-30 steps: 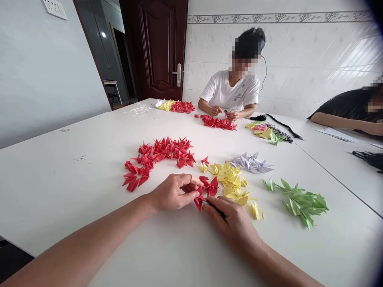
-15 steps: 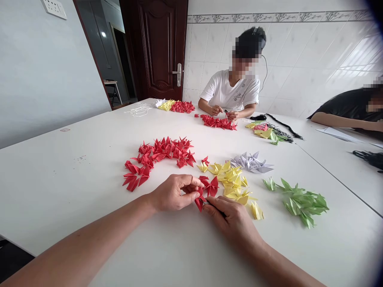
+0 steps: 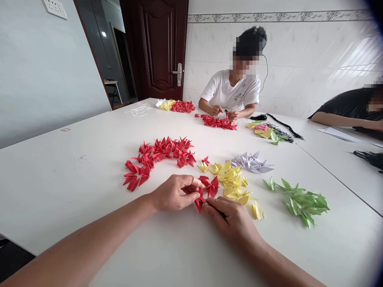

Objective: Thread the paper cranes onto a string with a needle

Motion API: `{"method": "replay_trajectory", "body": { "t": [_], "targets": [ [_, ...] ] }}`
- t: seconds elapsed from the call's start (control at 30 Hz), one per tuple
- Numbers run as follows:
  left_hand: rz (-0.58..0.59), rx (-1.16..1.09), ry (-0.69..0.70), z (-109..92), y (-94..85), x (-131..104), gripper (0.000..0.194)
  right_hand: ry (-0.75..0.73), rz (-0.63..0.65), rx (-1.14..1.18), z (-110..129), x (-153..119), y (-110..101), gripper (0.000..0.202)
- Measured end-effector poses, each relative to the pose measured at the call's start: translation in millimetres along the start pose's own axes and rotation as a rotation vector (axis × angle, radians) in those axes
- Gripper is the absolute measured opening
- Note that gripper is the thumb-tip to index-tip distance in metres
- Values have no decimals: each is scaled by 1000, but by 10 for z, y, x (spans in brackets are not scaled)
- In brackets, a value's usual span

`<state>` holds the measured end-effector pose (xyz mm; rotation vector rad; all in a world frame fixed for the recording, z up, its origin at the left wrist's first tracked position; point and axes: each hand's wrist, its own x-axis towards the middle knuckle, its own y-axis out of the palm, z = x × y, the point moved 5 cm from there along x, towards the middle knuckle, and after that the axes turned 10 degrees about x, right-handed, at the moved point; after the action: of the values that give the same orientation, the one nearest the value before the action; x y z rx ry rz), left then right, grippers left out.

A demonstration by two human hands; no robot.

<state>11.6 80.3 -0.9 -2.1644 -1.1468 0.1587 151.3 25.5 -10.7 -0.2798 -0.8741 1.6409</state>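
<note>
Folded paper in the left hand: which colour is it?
The folded paper is red; see the head view.

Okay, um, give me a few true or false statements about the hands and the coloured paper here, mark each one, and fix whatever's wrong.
1. The left hand pinches a red folded paper piece. True.
2. The right hand is empty. False: its grip is closed on a dark tool, mostly hidden by the fingers.
3. The green pile lies to the right of the yellow pile in the picture. True.
4. The pale lilac pile lies to the left of the curved red row. False: it lies to the right.
5. The person in the white shirt has a red heap in front. True.
</note>
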Motion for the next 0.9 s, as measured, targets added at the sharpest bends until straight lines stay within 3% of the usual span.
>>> {"method": "replay_trajectory", "body": {
  "t": [0.47,0.8,0.9],
  "targets": [
    [-127,65,-80,47,-125,63,13,9,-2,-28,-11,-11,2,19],
    [-93,63,-148,180,-91,86,18,-38,46,-51,27,-11,16,20],
    [-105,155,-104,151,-183,101,20,-41,48,-54,20,-10,18,21]
  ]
}}
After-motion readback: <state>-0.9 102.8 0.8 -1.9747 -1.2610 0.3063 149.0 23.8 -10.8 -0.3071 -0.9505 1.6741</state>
